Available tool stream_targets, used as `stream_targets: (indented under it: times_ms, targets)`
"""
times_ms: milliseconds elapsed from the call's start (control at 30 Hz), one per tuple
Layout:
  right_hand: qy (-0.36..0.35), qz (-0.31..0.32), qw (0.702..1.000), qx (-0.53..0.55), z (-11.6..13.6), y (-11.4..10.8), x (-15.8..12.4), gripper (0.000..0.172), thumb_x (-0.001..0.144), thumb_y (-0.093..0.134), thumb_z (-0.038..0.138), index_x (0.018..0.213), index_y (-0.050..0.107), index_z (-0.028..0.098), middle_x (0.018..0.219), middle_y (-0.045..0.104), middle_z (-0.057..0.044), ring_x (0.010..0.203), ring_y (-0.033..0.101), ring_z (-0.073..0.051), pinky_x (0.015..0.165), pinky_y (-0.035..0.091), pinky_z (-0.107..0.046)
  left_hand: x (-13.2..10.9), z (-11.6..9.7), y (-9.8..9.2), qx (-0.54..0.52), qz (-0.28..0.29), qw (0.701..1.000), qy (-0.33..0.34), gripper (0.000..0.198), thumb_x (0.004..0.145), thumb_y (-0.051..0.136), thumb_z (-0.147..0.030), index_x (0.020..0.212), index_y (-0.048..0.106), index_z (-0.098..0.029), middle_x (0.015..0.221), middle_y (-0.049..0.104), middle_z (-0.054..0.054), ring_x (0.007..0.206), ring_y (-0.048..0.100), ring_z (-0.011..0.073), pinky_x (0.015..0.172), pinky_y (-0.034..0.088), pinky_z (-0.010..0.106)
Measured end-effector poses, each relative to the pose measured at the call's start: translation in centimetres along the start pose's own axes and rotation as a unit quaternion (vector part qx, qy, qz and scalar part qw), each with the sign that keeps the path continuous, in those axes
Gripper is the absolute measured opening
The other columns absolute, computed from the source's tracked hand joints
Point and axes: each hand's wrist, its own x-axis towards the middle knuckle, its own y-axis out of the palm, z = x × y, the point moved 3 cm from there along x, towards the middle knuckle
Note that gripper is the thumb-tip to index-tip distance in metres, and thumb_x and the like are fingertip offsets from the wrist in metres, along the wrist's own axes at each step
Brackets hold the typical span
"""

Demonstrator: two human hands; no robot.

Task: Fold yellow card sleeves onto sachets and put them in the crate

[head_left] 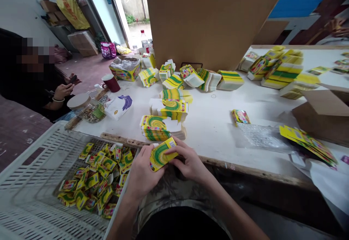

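Note:
Both of my hands hold one yellow-and-green carton [163,154] above my lap, at the table's front edge. My left hand [142,171] grips its left end, and my right hand [187,157] has its fingers around the right end. Just beyond the hands, a stack of flat yellow cartons [155,128] lies on the white table [207,123], with another stack [174,108] behind it. To the left, a white plastic crate [29,182] contains many small yellow cartons [92,180].
A large cardboard box [201,18] stands behind a row of carton stacks [209,79]. At the left are a dark red mug [111,84], a jar [92,111] and a seated person [29,76] holding a phone. Plastic wrap [261,136] and an open cardboard box [321,113] lie right.

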Motion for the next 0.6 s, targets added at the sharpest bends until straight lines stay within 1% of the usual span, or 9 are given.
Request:
stream_targets:
  times_ms: [100, 133, 167, 267, 400, 467, 533, 567, 600]
  targets:
    - [0.044, -0.014, 0.991, 0.127, -0.8, 0.7, -0.2, 0.061, 0.085, 0.063, 0.037, 0.14, 0.04, 0.024, 0.142, 0.046, -0.012, 0.128, 0.048, -0.024, 0.102, 0.043, -0.039, -0.7, -0.1, 0.7, -0.021, -0.031, 0.999, -0.005, 0.053, 0.068, 0.073, -0.031, 0.116, 0.053, -0.021, 0.102, 0.062, 0.009, 0.094, 0.061, 0.0292, 0.081, 0.05, 0.039]
    - [0.065, -0.028, 0.986, 0.152, -1.2, 0.9, -0.3, 0.068, 0.086, 0.059, 0.044, 0.145, 0.031, 0.023, 0.141, 0.048, -0.013, 0.125, 0.051, -0.024, 0.1, 0.044, -0.039, -1.0, -0.3, 1.0, -0.027, -0.041, 0.999, -0.001, 0.053, 0.069, 0.074, -0.03, 0.117, 0.053, -0.021, 0.103, 0.062, 0.01, 0.096, 0.061, 0.0293, 0.082, 0.05, 0.04]
    - [0.089, -0.046, 0.983, 0.154, -1.5, 0.9, -0.3, 0.067, 0.089, 0.054, 0.048, 0.146, 0.03, 0.022, 0.136, 0.053, -0.013, 0.12, 0.055, -0.024, 0.098, 0.046, -0.038, -1.2, -0.5, 1.3, -0.029, -0.05, 0.998, 0.004, 0.053, 0.069, 0.073, -0.028, 0.117, 0.053, -0.021, 0.104, 0.061, 0.01, 0.097, 0.06, 0.0294, 0.084, 0.049, 0.04]
    - [0.149, -0.11, 0.981, 0.051, -2.1, 1.0, -0.2, 0.052, 0.093, 0.044, 0.049, 0.133, 0.052, 0.017, 0.114, 0.067, -0.012, 0.1, 0.064, -0.025, 0.087, 0.05, -0.038, -1.7, -1.1, 1.9, -0.012, -0.078, 0.997, 0.024, 0.048, 0.07, 0.071, -0.023, 0.114, 0.054, -0.02, 0.103, 0.061, 0.01, 0.096, 0.06, 0.0297, 0.084, 0.049, 0.04]
    - [0.138, -0.144, 0.979, -0.041, -1.5, 1.2, -0.2, 0.042, 0.095, 0.042, 0.042, 0.125, 0.06, 0.019, 0.109, 0.07, -0.011, 0.09, 0.066, -0.026, 0.08, 0.05, -0.038, -1.9, -1.2, 2.3, -0.004, -0.086, 0.996, 0.027, 0.046, 0.071, 0.071, -0.025, 0.113, 0.053, -0.019, 0.101, 0.06, 0.01, 0.095, 0.058, 0.029, 0.083, 0.049, 0.04]
    - [0.121, -0.13, 0.983, -0.035, -1.2, 1.2, -0.1, 0.042, 0.095, 0.042, 0.041, 0.127, 0.058, 0.02, 0.113, 0.069, -0.01, 0.093, 0.066, -0.025, 0.083, 0.05, -0.037, -2.0, -0.9, 2.2, -0.028, -0.084, 0.996, 0.009, 0.048, 0.069, 0.075, -0.026, 0.111, 0.054, -0.019, 0.1, 0.06, 0.01, 0.095, 0.058, 0.0283, 0.083, 0.049, 0.039]
    - [0.093, -0.091, 0.991, 0.014, -0.9, 1.4, 0.5, 0.047, 0.096, 0.041, 0.041, 0.138, 0.047, 0.02, 0.119, 0.066, -0.011, 0.099, 0.065, -0.023, 0.085, 0.05, -0.036, -2.0, -0.1, 1.9, -0.108, -0.108, 0.987, -0.046, 0.051, 0.064, 0.079, -0.028, 0.109, 0.056, -0.019, 0.098, 0.061, 0.008, 0.092, 0.059, 0.0256, 0.082, 0.049, 0.036]
    - [0.08, -0.076, 0.993, 0.04, -0.7, 1.4, 0.9, 0.051, 0.096, 0.041, 0.041, 0.142, 0.039, 0.019, 0.122, 0.064, -0.012, 0.1, 0.064, -0.022, 0.086, 0.051, -0.035, -2.0, 0.5, 1.6, -0.173, -0.145, 0.97, -0.088, 0.053, 0.063, 0.081, -0.03, 0.109, 0.056, -0.02, 0.098, 0.061, 0.006, 0.089, 0.06, 0.0233, 0.08, 0.05, 0.034]
    - [0.069, -0.071, 0.994, 0.054, -0.5, 1.3, 1.4, 0.054, 0.096, 0.041, 0.041, 0.144, 0.035, 0.018, 0.123, 0.062, -0.013, 0.1, 0.064, -0.021, 0.086, 0.051, -0.035, -2.1, 1.3, 1.2, -0.254, -0.199, 0.937, -0.133, 0.053, 0.064, 0.08, -0.036, 0.109, 0.056, -0.021, 0.099, 0.061, 0.005, 0.086, 0.06, 0.0207, 0.077, 0.05, 0.031]
